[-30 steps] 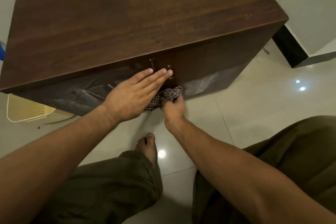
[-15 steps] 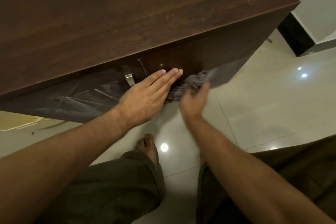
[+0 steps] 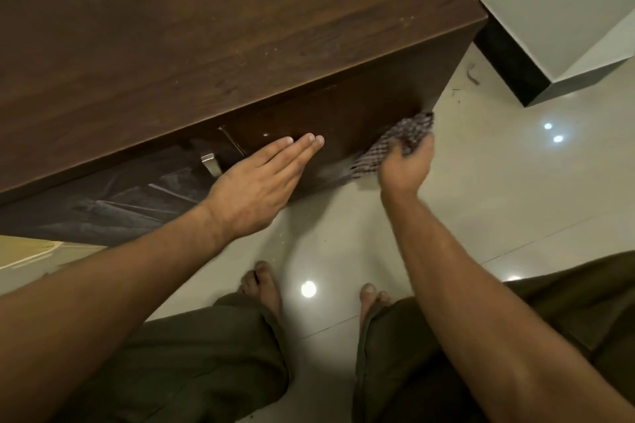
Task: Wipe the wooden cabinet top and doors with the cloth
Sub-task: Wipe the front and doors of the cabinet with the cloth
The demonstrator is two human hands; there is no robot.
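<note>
A dark wooden cabinet (image 3: 206,45) fills the upper left, seen from above. Its right door (image 3: 343,113) faces me, and a metal handle (image 3: 211,163) shows on the left door. My left hand (image 3: 261,178) lies flat against the right door, fingers straight and together. My right hand (image 3: 407,165) grips a checked cloth (image 3: 395,144) and presses it against the lower right corner of that door. The lower part of the doors is hidden by the steep angle.
Glossy cream floor tiles (image 3: 481,216) spread to the right and below. A white wall corner with black skirting (image 3: 508,58) stands right of the cabinet. A yellow plastic object (image 3: 24,251) lies at the left edge. My bare feet (image 3: 264,285) stand below the hands.
My right hand has swept the cloth rightward along the door, from beside the left hand to the door's right corner. The left hand stays flat on the door.
</note>
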